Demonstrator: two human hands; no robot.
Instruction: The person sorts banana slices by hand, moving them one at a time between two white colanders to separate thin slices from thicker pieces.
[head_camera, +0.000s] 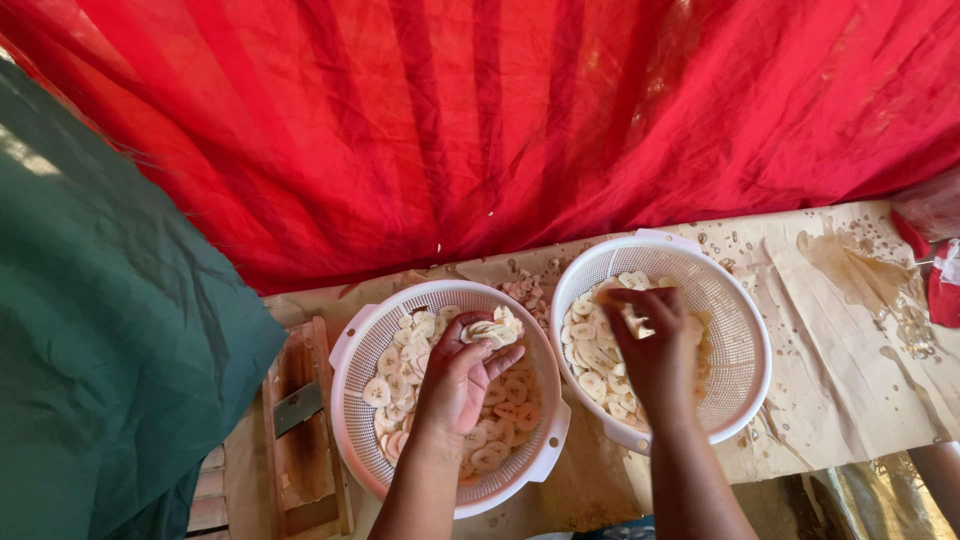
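Note:
Two white plastic colanders stand side by side on a paper-covered table. The left colander holds many pale round banana slices. My left hand is inside it, fingers closed on a small stack of slices lifted above the heap. The right colander holds a smaller pile of slices along its left side. Over that pile my right hand reaches down, fingertips pinching a few slices.
A wooden slicer board with a metal blade lies left of the left colander. Loose slice scraps lie between the colanders at the back. Red cloth hangs behind the table, green cloth at left. The paper is stained and spotted at right.

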